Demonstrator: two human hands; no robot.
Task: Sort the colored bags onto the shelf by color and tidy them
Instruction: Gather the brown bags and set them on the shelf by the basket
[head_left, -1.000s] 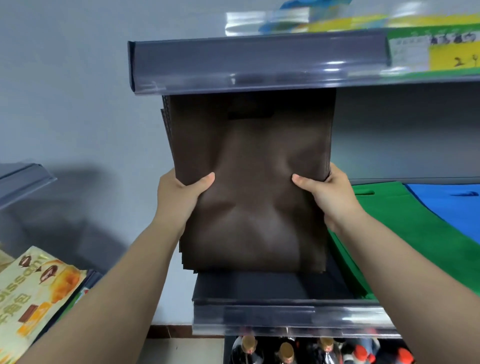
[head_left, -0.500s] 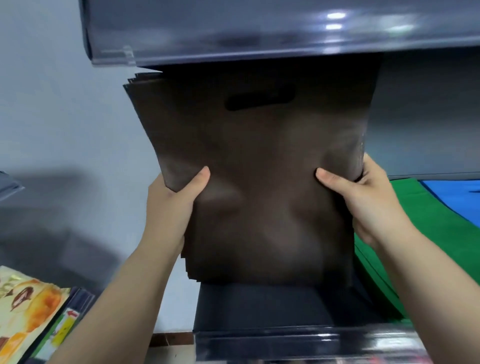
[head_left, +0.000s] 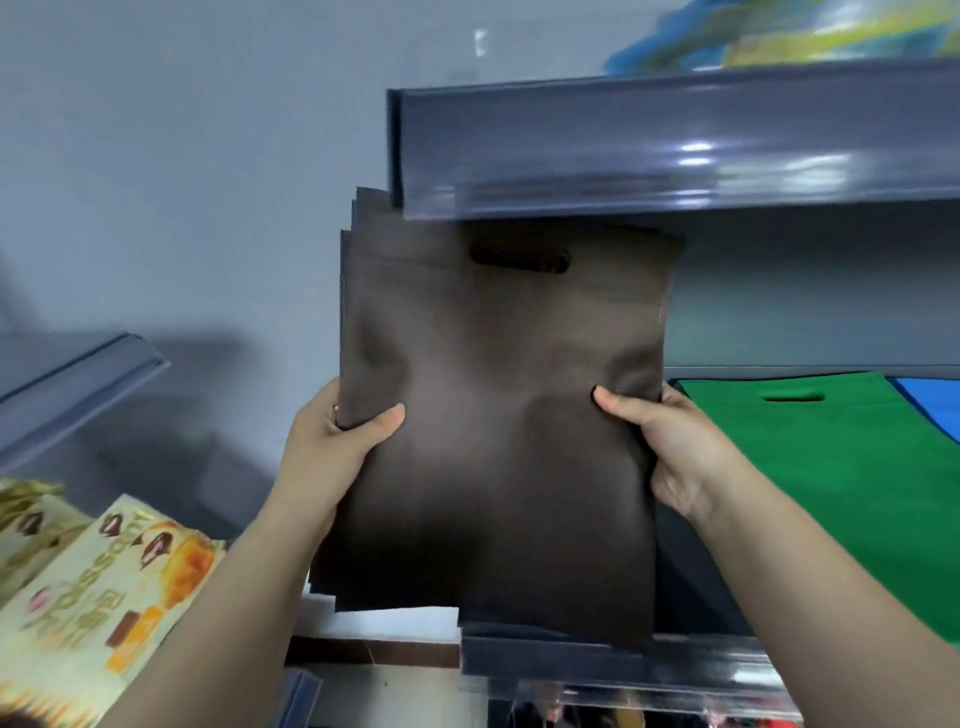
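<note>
- Holding the brown bags (head_left: 498, 415) upright, left hand (head_left: 332, 452) and right hand (head_left: 680, 447) each clench a side edge.
- Probably squaring them before laying them at the shelf's (head_left: 613, 670) left end, beside the green bags (head_left: 841, 467).

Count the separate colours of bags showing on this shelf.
3: brown stack held upright by both hands at the shelf's left end, green bags lying flat beside it, blue bags at the right edge. More may lie off-frame.

Left hand (head_left: 332, 447) gripping, right hand (head_left: 670, 447) gripping, thumbs forward
</note>
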